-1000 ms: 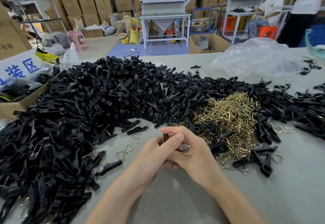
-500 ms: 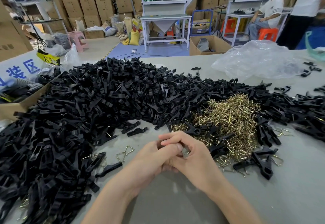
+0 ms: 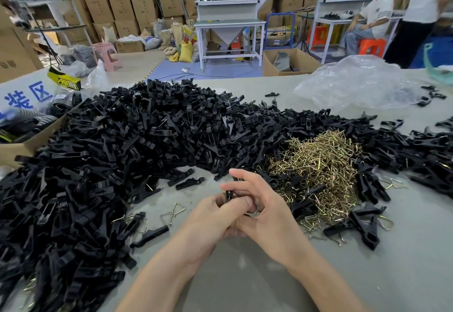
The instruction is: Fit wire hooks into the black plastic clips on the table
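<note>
Both hands meet low over the grey tabletop [image 3: 245, 282], pressed together around one black clip [image 3: 229, 195] that stands upright between them. The left hand [image 3: 213, 221] grips its lower part with the thumb curled across, and the right hand [image 3: 267, 211] closes its fingers round it from the other side. Whether a wire sits in it I cannot tell. A big heap of black clips [image 3: 122, 154] spreads to the left and behind. The brassy pile of wire hooks [image 3: 321, 164] lies just right of the hands, and a loose hook [image 3: 175, 210] lies to their left
</note>
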